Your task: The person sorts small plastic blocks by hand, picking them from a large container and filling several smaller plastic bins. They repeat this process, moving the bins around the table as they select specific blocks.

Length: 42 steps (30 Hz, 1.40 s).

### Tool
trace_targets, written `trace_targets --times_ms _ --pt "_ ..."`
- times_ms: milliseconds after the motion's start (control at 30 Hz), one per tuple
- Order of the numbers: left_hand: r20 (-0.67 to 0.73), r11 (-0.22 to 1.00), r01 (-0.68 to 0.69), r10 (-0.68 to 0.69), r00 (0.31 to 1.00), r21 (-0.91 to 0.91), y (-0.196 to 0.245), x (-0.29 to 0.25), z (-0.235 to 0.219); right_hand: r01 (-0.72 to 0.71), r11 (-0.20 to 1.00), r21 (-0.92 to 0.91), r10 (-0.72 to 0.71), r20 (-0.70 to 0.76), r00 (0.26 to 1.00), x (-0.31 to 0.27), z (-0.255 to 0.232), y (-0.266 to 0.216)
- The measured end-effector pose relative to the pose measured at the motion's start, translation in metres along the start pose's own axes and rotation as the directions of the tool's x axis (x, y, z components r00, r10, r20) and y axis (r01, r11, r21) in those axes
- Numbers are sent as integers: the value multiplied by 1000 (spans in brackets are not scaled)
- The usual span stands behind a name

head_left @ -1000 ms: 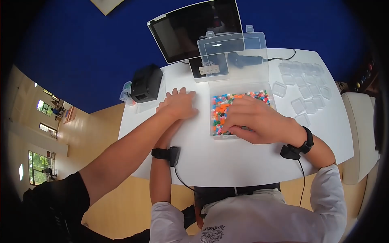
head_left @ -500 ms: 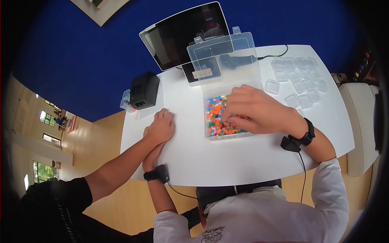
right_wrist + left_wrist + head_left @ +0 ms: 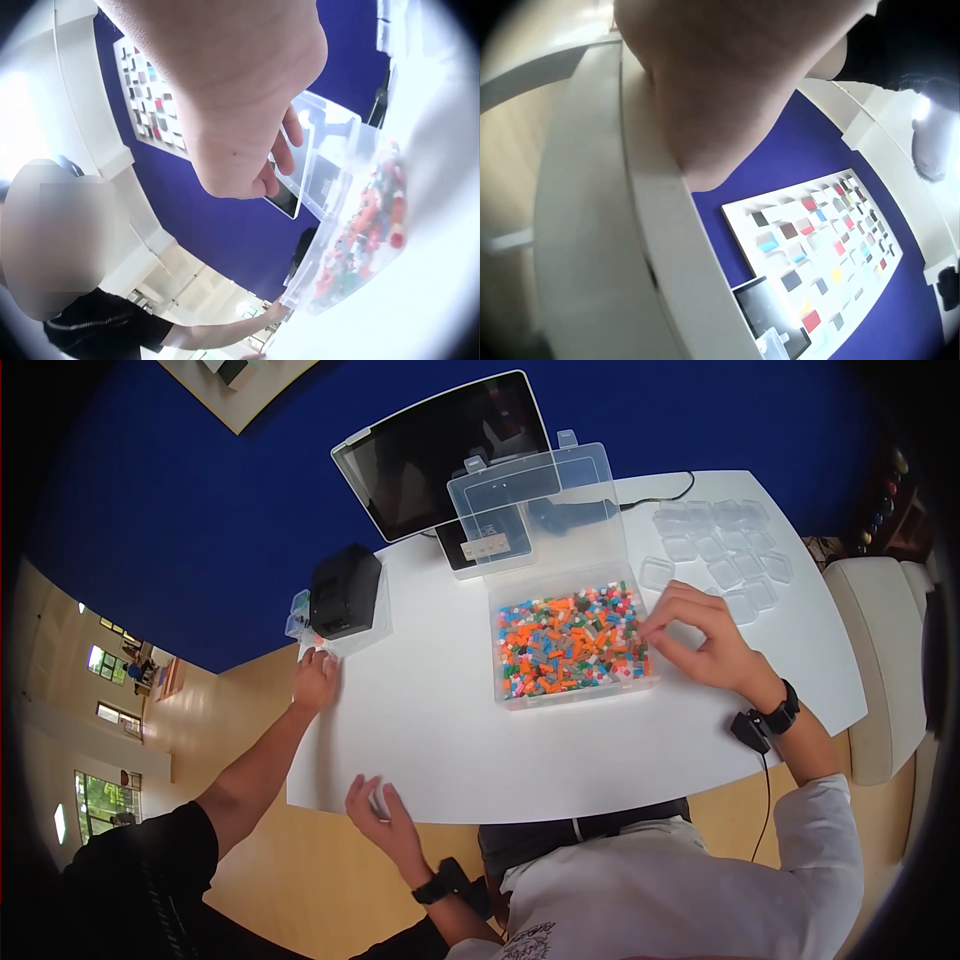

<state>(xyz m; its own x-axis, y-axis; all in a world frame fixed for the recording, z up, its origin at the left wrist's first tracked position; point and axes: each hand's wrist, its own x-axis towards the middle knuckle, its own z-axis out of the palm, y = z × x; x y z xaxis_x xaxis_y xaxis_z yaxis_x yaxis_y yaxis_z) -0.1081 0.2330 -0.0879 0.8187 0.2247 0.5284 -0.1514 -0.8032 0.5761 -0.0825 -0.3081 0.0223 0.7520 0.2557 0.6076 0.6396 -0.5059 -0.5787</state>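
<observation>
A clear plastic box (image 3: 500, 690) stands on the table, its lid (image 3: 600, 520) raised at the back. Small multicoloured plastic pieces (image 3: 570, 645) fill it. In the head view my right hand (image 3: 712, 635) hovers at the box's right side, fingers loosely bent and fingertips right by the rim. Relaxed fingers (image 3: 281, 154) hang beside the raised lid in the right wrist view. At the table's front left edge my left hand (image 3: 385, 820) is held with fingers apart and nothing in it. Its fingers are hidden in the left wrist view.
Several small clear containers (image 3: 745, 565) lie at the table's right. A monitor (image 3: 450, 455) stands behind the box. Another person's hand (image 3: 316, 680) reaches the left edge, just below a black device (image 3: 345, 590) and small clear boxes (image 3: 298, 615).
My right hand has moved right from over the pieces to the box's side. My left hand has drawn back to the front edge, away from the other person's hand, which has shifted left.
</observation>
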Motion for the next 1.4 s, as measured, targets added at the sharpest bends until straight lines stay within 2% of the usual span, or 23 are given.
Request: trace_targets --times_ms 33,67,133,200,233,267,333,367,400,467,533,567,667,767,833,967,1067,1133,1167,1233,1267,1333,1400 --pt "-187 998 -38 45 981 43 4 -18 6 -59 998 -4 59 -70 996 -9 -2 2" --pt "-367 994 -67 96 925 92 8 -36 13 -116 993 -6 114 -139 984 -17 -4 5" --pt "-447 996 -85 70 892 -13 7 -76 26 -136 991 8 135 -195 972 -30 -4 14" --pt "-196 998 -70 67 978 -5 7 -110 24 -158 987 22 159 -255 954 -36 -3 18" --pt "-128 998 23 -32 991 -66 12 -128 25 -168 984 54 177 -280 944 -38 -2 18" --pt "-56 985 120 -128 990 -122 15 -144 24 -174 981 86 192 -303 933 -38 -2 19" --pt "233 904 333 -275 933 -267 -18 -181 21 -167 982 91 187 -302 935 -38 -2 20" --pt "253 815 436 -362 897 -382 -36 -201 24 -166 982 95 187 -299 936 -38 -2 19" --pt "249 757 494 -427 869 -428 -27 -206 19 -167 981 100 190 -297 936 -40 -1 18" --pt "237 763 487 -426 873 -425 -36 -221 11 -166 981 103 189 -291 938 -40 -1 15" --pt "274 851 403 -321 907 -338 -44 -237 -2 -151 983 104 175 -291 941 -40 -2 14" --pt "231 873 339 -270 935 -352 -37 -239 -3 -142 984 104 166 -282 945 -41 -1 13" --pt "298 858 399 -308 904 -323 -36 -257 -22 -126 989 83 145 -300 943 -41 0 12" --pt "337 785 433 -302 892 -443 -49 -274 -30 -116 992 53 126 -294 947 -41 -1 12" --pt "404 870 364 -218 888 -331 -38 -276 -38 -118 992 51 128 -297 946 -41 0 12" --pt "381 902 323 -202 902 -288 -42 -288 -39 -128 989 70 144 -299 943 -40 4 8" --pt "395 842 446 -314 863 -303 -44 -296 -39 -125 990 69 140 -296 945 -39 5 10" --pt "394 858 360 -208 895 -367 -49 -298 -40 -131 989 67 145 -296 944 -39 6 11" --pt "395 857 364 -212 894 -364 -51 -299 -42 -136 989 65 149 -300 942 -39 7 11" --pt "368 970 133 -50 929 -204 -44 -287 -43 -147 987 70 162 -297 941 -40 7 13" --pt "372 969 137 -51 927 -207 -53 -291 -41 -157 985 73 172 -296 940 -41 7 14" --pt "446 888 318 -150 882 -331 -73 -302 -38 -170 982 80 187 -297 936 -42 7 16" --pt "432 918 277 -136 891 -283 -51 -283 -37 -183 979 89 201 -297 933 -42 7 18"
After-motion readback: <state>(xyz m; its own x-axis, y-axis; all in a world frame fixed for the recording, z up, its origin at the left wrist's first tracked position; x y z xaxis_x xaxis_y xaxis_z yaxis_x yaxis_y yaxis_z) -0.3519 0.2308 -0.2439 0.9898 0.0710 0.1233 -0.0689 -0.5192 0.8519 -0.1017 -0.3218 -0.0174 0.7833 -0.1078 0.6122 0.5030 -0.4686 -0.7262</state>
